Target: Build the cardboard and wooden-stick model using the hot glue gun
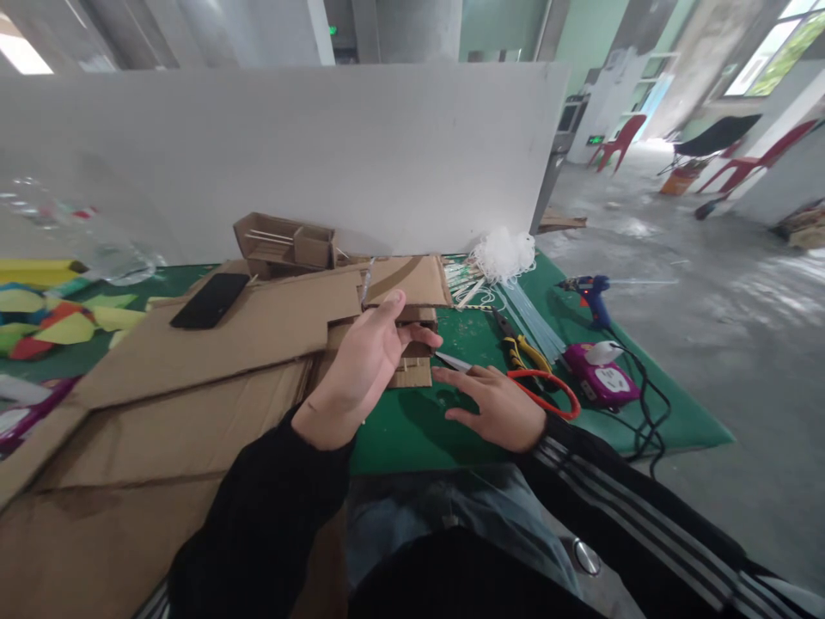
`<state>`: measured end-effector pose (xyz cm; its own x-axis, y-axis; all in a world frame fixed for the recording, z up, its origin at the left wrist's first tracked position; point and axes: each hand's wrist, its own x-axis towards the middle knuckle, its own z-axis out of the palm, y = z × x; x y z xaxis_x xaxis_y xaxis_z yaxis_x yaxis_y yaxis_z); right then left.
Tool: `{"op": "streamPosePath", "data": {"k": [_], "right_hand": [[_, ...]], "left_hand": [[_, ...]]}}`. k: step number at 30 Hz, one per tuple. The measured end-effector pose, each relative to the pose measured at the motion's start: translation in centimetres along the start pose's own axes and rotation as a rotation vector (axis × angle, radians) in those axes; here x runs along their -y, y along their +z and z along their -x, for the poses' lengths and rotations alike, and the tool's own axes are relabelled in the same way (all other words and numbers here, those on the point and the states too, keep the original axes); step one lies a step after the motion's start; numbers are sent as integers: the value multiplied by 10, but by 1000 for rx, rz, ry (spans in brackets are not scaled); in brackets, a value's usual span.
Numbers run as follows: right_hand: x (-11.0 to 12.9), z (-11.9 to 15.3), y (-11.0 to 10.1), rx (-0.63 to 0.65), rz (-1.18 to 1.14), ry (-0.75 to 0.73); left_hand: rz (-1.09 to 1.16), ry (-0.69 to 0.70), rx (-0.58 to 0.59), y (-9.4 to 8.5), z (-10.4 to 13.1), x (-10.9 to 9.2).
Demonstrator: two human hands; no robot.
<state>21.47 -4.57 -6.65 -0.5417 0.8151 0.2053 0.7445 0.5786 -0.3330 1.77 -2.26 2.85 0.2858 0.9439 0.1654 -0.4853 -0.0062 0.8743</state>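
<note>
Dark sleeves lowest | left hand [361, 365] fingers curled round small cardboard piece [412, 348] | right hand [499, 404] flat, fingers spread, on green mat [418, 430] beside scissors [538, 383]

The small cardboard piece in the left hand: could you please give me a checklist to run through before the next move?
1. Left hand has a grip on the small cardboard piece: ok, fingers curl around its near end.
2. Right hand free: ok, it lies flat and open on the green mat, holding nothing.
3. Blade away from the fingers: not ok, its tip lies right beside the right fingertips.
4. Scissors within reach: ok, red handles lie just beside the right hand.
5. Glue gun safely parked: cannot tell, it lies at the mat's far edge; whether it is hot is not visible.
</note>
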Motion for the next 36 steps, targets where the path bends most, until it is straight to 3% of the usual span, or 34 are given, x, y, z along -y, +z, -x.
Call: {"op": "streamPosePath", "data": {"k": [13,17,22,28,36], "right_hand": [[4,-6,7,86,51,3],[6,-9,15,54,58,-11],[1,-8,21,-90,-337,64],[-1,-4,21,-88,-935,246],[-5,-5,25,-134,-1113,225]], "left_hand": [[6,5,-12,0,-1,0],[9,3,-7,-1,-1,0],[8,1,0,-2,0,0],[4,6,-3,-1,0,0],[-12,14,-13,1,0,-1]]}}
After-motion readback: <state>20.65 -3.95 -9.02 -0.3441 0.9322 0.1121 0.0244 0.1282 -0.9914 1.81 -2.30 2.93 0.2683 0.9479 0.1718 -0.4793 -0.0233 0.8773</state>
